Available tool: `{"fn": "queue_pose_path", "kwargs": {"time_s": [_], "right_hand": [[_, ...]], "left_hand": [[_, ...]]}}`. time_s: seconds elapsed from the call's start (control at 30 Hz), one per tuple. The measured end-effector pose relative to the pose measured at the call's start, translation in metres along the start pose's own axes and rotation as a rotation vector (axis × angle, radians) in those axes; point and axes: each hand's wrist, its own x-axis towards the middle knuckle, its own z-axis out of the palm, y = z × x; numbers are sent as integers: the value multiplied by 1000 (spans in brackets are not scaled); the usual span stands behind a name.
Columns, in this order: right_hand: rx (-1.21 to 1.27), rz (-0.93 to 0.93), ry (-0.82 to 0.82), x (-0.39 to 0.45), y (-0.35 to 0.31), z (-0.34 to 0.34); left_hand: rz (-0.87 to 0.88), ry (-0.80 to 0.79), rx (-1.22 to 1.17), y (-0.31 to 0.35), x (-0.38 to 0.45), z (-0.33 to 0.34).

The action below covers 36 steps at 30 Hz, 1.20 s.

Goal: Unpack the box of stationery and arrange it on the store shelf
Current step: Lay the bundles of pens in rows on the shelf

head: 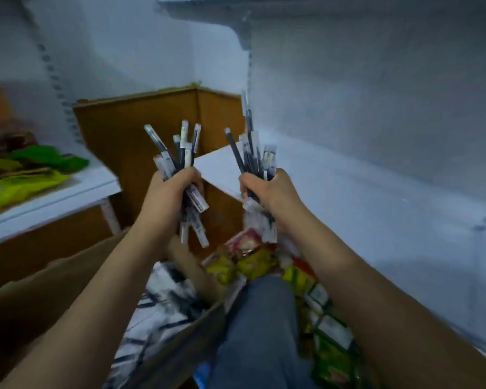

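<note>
green packets (26, 175) on left ledge | colourful snack packs (267, 262) below | grey trouser knee (264, 318)

Both forearms are raised, the left hand (170, 192) and right hand (267, 189) each clenched around a pen bundle.

Motion blur softens the whole view. Print on the pens (177, 153) in the left hand (169, 192) and on the second bundle (253, 155) in the right hand (267, 189) is unreadable; the count cannot be told. Fingers hide the middle of each bundle. Contents of the box (40, 299) are smeared black-and-white streaks. The packets (244, 259) by the knee (261, 318) are too blurred to identify, and the knee covers some. The green items (26, 175) on the left shelf (68, 192) are cut off by the frame edge.
</note>
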Motion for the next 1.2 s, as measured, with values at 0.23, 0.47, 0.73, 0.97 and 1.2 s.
{"fn": "queue_pose_path", "kwargs": {"time_s": [0.23, 0.47, 0.73, 0.97, 1.2], "right_hand": [[-151, 40, 504, -59, 44, -236], [-685, 241, 833, -110, 116, -358], [-1354, 236, 758, -105, 175, -398], [-1154, 287, 501, -108, 181, -404], [-1204, 107, 563, -106, 186, -404]], "left_hand": [[96, -450, 279, -35, 4, 232], [519, -742, 837, -79, -27, 382], [809, -819, 1032, -138, 8, 426], [550, -952, 1041, -137, 32, 400], [428, -734, 1232, -135, 75, 370]]}}
